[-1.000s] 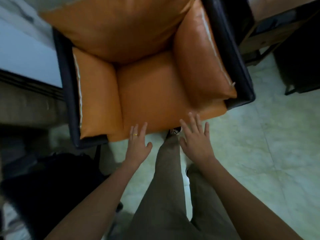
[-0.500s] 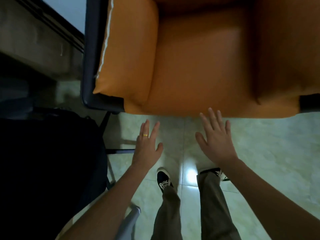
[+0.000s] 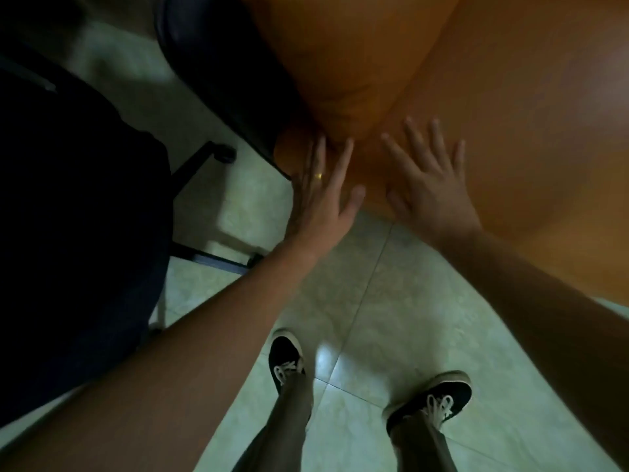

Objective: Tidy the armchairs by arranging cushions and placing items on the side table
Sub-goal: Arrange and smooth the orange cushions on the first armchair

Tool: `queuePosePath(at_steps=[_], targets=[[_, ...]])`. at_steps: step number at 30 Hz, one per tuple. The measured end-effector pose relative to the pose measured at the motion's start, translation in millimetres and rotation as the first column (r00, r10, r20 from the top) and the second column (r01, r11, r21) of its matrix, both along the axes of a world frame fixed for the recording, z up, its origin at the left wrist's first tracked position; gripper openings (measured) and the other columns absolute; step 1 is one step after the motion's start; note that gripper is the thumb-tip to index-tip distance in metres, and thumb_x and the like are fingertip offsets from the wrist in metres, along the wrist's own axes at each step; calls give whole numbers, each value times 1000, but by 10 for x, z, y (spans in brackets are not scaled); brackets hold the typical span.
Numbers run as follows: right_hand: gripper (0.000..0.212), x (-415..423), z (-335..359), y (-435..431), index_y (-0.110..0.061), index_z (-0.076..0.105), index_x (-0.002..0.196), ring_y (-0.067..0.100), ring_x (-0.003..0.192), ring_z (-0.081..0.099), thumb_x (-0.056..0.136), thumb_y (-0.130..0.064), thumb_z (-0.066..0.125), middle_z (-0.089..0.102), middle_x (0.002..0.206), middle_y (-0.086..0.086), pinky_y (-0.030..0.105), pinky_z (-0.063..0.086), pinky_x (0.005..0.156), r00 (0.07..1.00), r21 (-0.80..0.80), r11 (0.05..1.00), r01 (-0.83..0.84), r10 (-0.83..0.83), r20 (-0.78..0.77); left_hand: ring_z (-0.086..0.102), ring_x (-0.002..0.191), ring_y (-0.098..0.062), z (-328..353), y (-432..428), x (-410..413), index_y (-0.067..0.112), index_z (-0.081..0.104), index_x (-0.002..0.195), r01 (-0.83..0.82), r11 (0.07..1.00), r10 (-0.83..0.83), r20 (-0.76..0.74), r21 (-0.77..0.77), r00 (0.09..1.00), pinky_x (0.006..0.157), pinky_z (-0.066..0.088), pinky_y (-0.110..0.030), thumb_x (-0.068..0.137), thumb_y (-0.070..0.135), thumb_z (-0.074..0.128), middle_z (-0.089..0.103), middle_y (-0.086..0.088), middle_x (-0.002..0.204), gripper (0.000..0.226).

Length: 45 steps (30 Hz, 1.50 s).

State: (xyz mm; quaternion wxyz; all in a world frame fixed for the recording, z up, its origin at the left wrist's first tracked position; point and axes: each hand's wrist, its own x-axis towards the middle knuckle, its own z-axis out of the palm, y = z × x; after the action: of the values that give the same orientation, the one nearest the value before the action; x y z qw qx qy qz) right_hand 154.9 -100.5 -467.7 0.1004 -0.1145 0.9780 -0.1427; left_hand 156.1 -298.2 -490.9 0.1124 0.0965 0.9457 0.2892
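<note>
1. Presently, left hand point(image 3: 323, 199): fingers straight and spread, holding nothing, with a ring point(image 3: 319, 175) on one finger. It lies over the front corner where arm cushion and seat meet. Whether it touches the leather cannot be told.
2. Right hand point(image 3: 434, 192): fingers spread, also empty, over the front edge of the seat cushion point(image 3: 527, 148) and just beside the left hand. Contact cannot be told here either.
3. Arm cushion point(image 3: 340, 46): orange, on the view's left side of the seat and creased at its lower front end. It appears lodged between the seat and the frame.
4. Armchair frame point(image 3: 218, 63): dark, running along the outer side of the arm cushion.
5. Floor point(image 3: 374, 284): pale glossy tiles. The person's two shoes point(image 3: 286, 362) stand on it, near the chair's front.
6. Dark object point(image 3: 68, 233): on thin metal legs, left of the armchair. It is too dim to identify.
7. Not in view: back cushion, opposite arm cushion, any second armchair, side table, loose items.
8. Progress, as a judgement: the two cushions visible look seated in place, and both hands seem poised to press or straighten the seat front. Nothing shows items placed on the table, so that part is probably still to do. The overall stage is uncertain.
</note>
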Motion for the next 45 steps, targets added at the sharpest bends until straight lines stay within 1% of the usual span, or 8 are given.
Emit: queuePosePath(at_steps=[2,5,11,31,38,40,42,45], targets=[[74,-130,-166,79,-36,13,159,43,153,-3,95,-38,51,5,169,6,75,5,114,998,96,993,-68,66,19,-3,154,-31,-189,-16,-129,37,12,158,-40,999,40,4,33,999,117,17,-65,103,53,36,3,-15,167,62],[69,-157,-342,219,-34,18,159,45,152,1,97,-49,45,10,168,9,77,7,112,987,218,964,-152,160,-22,-4,154,-31,-456,-181,-242,40,10,157,63,991,-72,-83,-115,994,117,9,-70,98,60,41,6,-16,166,70],[69,-101,-490,171,-35,19,159,40,154,3,98,-62,37,12,168,7,70,5,117,979,278,956,-91,137,-152,-1,153,-34,-597,-436,-460,48,6,155,167,938,-230,-185,-305,955,113,5,-75,92,71,38,13,-13,165,74],[71,-161,-756,191,-34,34,154,44,149,23,92,-64,48,29,162,10,72,18,113,894,259,962,-82,185,-407,18,145,-38,-898,-293,-457,50,16,150,-11,976,-73,-375,-217,924,110,6,-78,84,76,42,27,-16,150,75],[71,-237,-980,285,-32,37,153,44,149,24,91,-66,45,31,162,11,71,19,113,852,245,964,-99,210,-480,22,140,-41,-910,-313,-512,47,8,152,60,950,-171,-351,-306,920,108,8,-80,86,76,43,25,-16,147,80],[70,-215,-976,261,-33,38,153,44,149,24,91,-65,46,31,161,10,71,20,113,846,242,965,-98,209,-491,23,143,-41,-853,-336,-486,47,11,153,46,950,-156,-340,-309,927,110,12,-78,88,75,44,28,-15,150,79],[70,-198,-929,250,-34,38,153,43,149,24,91,-64,48,31,162,9,70,19,114,858,234,969,-84,190,-477,29,142,-37,-713,-240,-343,45,20,154,-16,980,-49,-317,-198,947,113,25,-67,91,65,51,34,-12,151,74],[68,-183,-794,244,-35,35,154,39,151,20,93,-62,46,28,164,7,67,16,117,884,200,975,-102,181,-432,45,128,-26,-448,47,-28,30,51,144,-217,959,263,-290,182,920,106,41,-29,95,29,60,50,-3,141,49]])
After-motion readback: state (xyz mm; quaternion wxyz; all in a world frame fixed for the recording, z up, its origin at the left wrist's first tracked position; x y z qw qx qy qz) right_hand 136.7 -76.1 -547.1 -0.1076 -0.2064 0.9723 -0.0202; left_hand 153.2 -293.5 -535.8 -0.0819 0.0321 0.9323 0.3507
